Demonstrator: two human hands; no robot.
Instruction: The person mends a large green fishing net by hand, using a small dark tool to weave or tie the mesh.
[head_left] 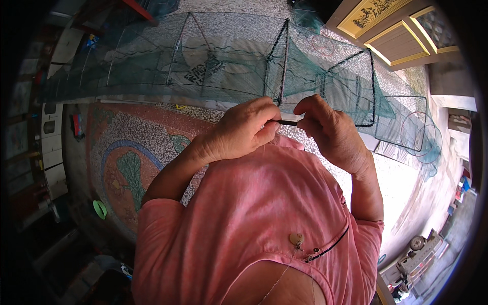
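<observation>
A thin dark rod-like piece [288, 122] spans the small gap between my two hands in front of my chest. My left hand [244, 127] pinches one end between thumb and curled fingers. At the other end, my right hand [333, 133] is closed on it, its index finger bent and raised above. Just beyond the hands stretches a long green mesh net trap [231, 63], held in shape by dark rectangular frames [373, 86]. Whether the piece joins the nearest frame cannot be made out, since my fingers cover its ends.
Beneath the net lies pale sheeting [239, 73] with dark print. A pebbled floor with a coloured mosaic [132, 173] extends at left, with a bright green object [100, 209] there. A panelled wooden door [396, 38] stands at far right; a wheeled vehicle [417, 256] is at lower right.
</observation>
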